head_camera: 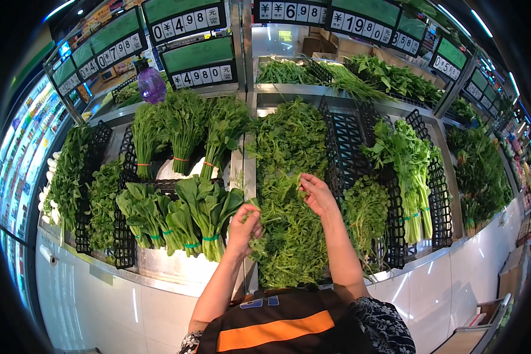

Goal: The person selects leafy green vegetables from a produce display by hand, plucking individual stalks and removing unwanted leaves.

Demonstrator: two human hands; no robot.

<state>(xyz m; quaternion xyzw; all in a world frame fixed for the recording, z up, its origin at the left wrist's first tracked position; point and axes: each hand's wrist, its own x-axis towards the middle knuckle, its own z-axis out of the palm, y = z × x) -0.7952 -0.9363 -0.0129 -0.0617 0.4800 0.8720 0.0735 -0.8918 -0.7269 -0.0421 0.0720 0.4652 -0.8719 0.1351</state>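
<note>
A long bed of loose leafy greens (292, 248) fills the middle of the vegetable stand in front of me. Above its left edge, my left hand (245, 228) is closed on a few green sprigs (257, 246), whose leaves hang below the fingers. My right hand (315, 193) is over the middle of the bed, thumb and fingertips pinched on a thin green sprig (295, 182). The two hands are apart. Left of my left hand stand leafy green bunches (210, 212) tied with green bands.
Black plastic dividers (396, 221) separate the greens. Celery (409, 177) and loose coriander-like greens (366, 203) lie right. Bunches with orange bands (181, 132) stand back left, beneath a purple spray bottle (151, 84). Price signs (199, 75) hang above. A metal rim (159, 276) edges the stand.
</note>
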